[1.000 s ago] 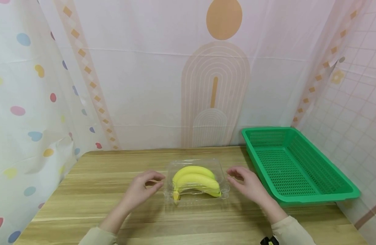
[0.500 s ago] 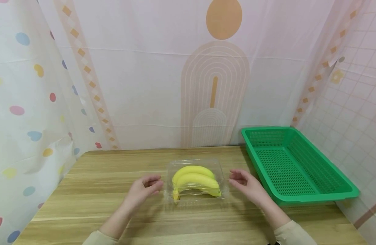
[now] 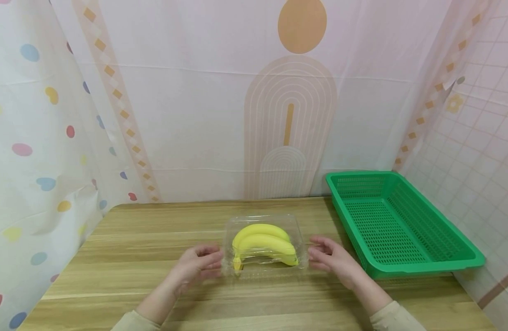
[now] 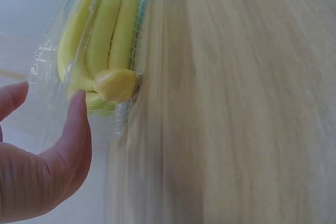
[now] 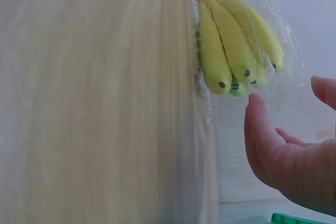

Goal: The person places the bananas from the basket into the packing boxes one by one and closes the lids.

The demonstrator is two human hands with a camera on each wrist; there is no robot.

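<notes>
A bunch of yellow bananas (image 3: 264, 241) lies inside a clear plastic clamshell box (image 3: 270, 275) on the wooden table. Through the box, the joined stem (image 4: 116, 85) shows toward the left hand, and the dark-tipped ends (image 5: 247, 73) face the right hand. My left hand (image 3: 196, 265) is beside the box's left side, its fingers loosely bent and holding nothing. On the other side my right hand (image 3: 330, 258) mirrors it, fingertips close to the right wall. In both wrist views, thumb and fingers are spread apart near the box.
A green perforated plastic basket (image 3: 403, 230) stands at the right of the wooden table (image 3: 163, 230), just past the right hand. Behind the table hangs a patterned curtain (image 3: 196, 115); a dotted one (image 3: 39, 138) is at the left.
Both hands drew slightly away from the box, then shifted a little lower and back in toward its sides. The box, bananas and basket have not moved.
</notes>
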